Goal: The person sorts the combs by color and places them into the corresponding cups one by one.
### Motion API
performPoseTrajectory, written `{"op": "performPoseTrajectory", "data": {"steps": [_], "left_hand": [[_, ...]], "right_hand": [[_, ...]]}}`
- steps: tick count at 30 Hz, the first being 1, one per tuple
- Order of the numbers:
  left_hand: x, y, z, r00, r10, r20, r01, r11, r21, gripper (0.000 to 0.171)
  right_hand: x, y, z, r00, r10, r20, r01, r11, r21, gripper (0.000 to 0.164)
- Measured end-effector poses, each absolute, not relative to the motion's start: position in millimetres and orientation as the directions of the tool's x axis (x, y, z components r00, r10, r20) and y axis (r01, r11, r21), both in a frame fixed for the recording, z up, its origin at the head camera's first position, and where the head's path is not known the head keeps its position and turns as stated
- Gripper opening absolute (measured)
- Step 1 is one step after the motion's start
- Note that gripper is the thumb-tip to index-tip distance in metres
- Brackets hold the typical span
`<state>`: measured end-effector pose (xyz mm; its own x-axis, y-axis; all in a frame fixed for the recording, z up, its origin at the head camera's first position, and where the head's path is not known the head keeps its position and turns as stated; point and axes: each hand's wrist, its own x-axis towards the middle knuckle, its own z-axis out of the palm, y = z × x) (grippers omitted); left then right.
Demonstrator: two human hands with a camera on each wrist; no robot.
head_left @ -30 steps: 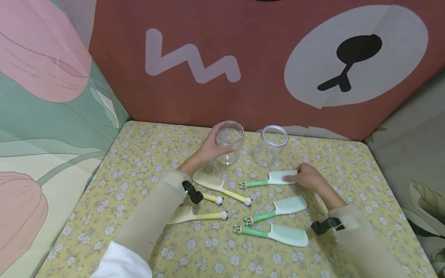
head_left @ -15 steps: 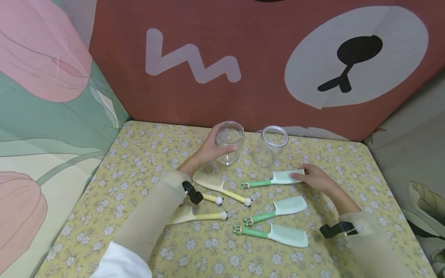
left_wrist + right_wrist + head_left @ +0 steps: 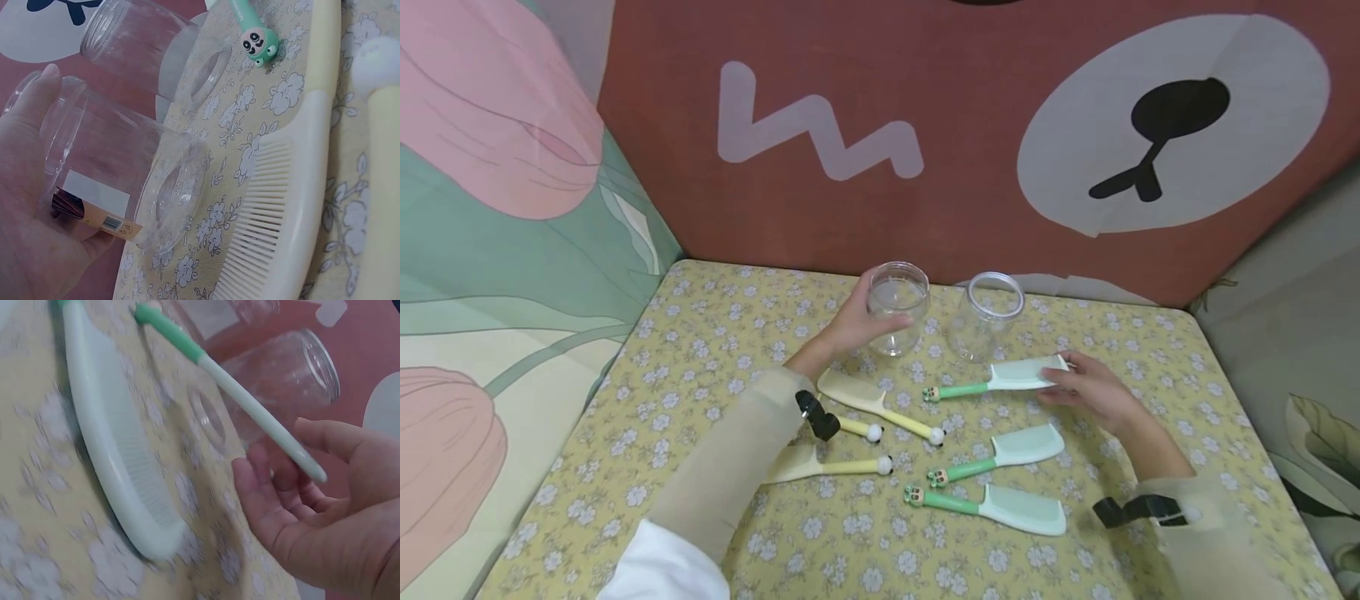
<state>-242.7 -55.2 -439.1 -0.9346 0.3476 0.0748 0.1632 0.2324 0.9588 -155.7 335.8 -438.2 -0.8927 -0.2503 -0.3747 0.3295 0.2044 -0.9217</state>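
In the head view, my left hand point(image 3: 852, 325) grips a clear jar point(image 3: 901, 290) standing at the back of the table. The left wrist view shows a label point(image 3: 100, 215) on this jar, beside my palm. My right hand point(image 3: 1101, 393) pinches a green comb point(image 3: 1017, 374) by its toothed end. The handle points left, with a frog-like figure at its tip. In the right wrist view, this comb point(image 3: 250, 412) is off the tabletop, between thumb and fingers. A second clear jar point(image 3: 973, 333) stands just behind it, right of the gripped jar.
Two more green combs point(image 3: 1028, 445) lie in front of my right hand. Several yellow combs point(image 3: 853, 389) with white ball tips lie near my left forearm, which partly covers them. A flowered cloth point(image 3: 820, 550) covers the table. A red-brown printed backdrop point(image 3: 970, 208) rises behind it.
My right hand has moved right along the green comb and lifted its toothed end. The comb has shifted slightly right. My left hand still holds the jar in place.
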Motion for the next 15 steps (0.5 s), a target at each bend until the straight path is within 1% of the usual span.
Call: {"op": "performPoseTrajectory", "data": {"steps": [4,7,11,15], "left_hand": [[-242.1,-54.5,-439.6,-0.936,0.345,0.063,0.154,0.244,0.957,0.099],[-242.0,-54.4,-439.7,-0.938,0.343,0.059,0.154,0.257,0.954,0.1],[-242.2,-54.8,-440.6,-0.937,0.344,0.062,0.158,0.259,0.953,0.1],[-242.2,-54.9,-441.3,-0.936,0.344,0.073,0.167,0.252,0.953,0.1]], "right_hand": [[-148.6,330.6,-440.5,-0.912,-0.287,-0.293,0.311,-0.019,-0.95,0.046],[-143.8,324.5,-441.2,-0.929,-0.285,-0.236,0.279,-0.119,-0.953,0.038],[-138.2,314.1,-440.5,-0.957,-0.221,-0.188,0.224,-0.153,-0.963,0.032],[-133.7,304.0,-440.0,-0.977,-0.137,-0.162,0.186,-0.182,-0.966,0.031]]}}
